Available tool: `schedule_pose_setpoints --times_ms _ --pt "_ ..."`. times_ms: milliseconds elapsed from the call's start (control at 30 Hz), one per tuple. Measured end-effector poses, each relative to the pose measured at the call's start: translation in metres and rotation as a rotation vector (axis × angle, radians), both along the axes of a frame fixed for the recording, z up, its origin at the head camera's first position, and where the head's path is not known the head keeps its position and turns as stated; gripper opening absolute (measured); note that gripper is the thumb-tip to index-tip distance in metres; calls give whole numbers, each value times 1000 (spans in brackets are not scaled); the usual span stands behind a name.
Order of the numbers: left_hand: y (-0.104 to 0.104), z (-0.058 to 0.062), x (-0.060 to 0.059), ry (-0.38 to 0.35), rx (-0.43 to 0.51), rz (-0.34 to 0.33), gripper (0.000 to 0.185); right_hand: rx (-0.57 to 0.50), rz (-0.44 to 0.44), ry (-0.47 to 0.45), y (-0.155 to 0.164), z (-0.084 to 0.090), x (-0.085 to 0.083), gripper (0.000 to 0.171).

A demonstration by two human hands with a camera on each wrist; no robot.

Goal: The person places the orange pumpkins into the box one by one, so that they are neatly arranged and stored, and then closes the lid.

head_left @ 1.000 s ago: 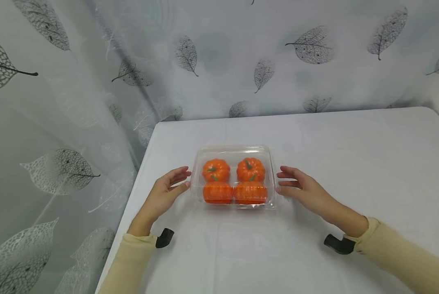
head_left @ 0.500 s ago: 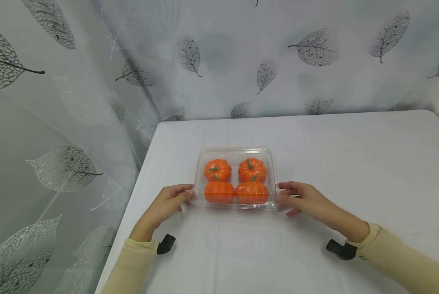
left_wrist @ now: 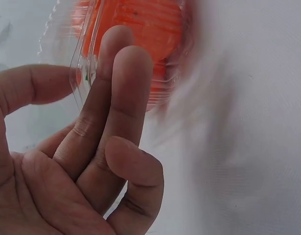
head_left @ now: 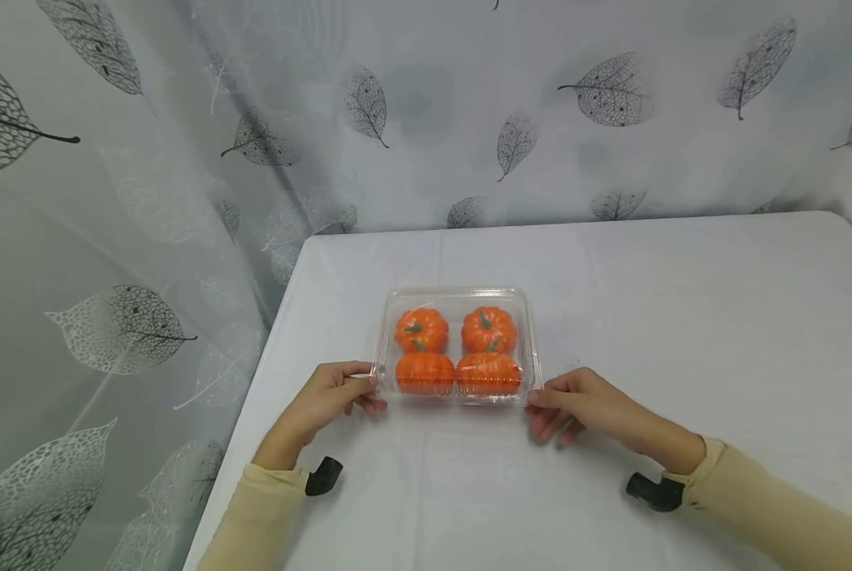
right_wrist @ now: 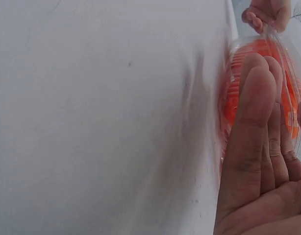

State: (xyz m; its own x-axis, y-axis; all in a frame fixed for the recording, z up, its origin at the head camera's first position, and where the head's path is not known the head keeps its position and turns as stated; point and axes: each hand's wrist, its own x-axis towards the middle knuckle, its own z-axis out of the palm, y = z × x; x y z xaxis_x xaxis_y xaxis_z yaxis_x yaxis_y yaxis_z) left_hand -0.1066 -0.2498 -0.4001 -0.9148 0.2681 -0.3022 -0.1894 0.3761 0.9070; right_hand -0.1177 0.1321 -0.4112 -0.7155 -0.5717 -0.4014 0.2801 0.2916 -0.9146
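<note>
The left hand (head_left: 326,400) pinches the near left corner of the clear plastic box (head_left: 458,300), thumb on the rim and fingers beneath. The box sits closed on the white desk (head_left: 683,317) with four orange pumpkins (head_left: 457,353) inside. The right hand (head_left: 576,403) pinches the near right corner likewise; such thin, springy plastic could buckle or slip from these light corner grips, tipping the box.

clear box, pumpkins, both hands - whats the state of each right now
clear plastic box: lid shut, flat on the table
four orange pumpkins: inside the box, two rows of two
left hand: pinching the box's near left corner
right hand: gripping the box's near right corner
</note>
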Motion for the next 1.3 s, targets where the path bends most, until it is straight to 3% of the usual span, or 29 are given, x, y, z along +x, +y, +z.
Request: schedule_pose_setpoints --times_ms 400,600,1000,1300 --pt "1 -2 1 3 34 15 35 -62 -27 -37 -1 -4 2 41" --pt "5 2 3 5 61 32 41 -87 -65 -25 -1 -7 4 42" --pt "5 -7 2 -4 78 95 42 -104 -177 18 -6 -12 7 41" --pt "5 -6 2 12 66 111 42 -110 -192 22 -8 -12 7 40"
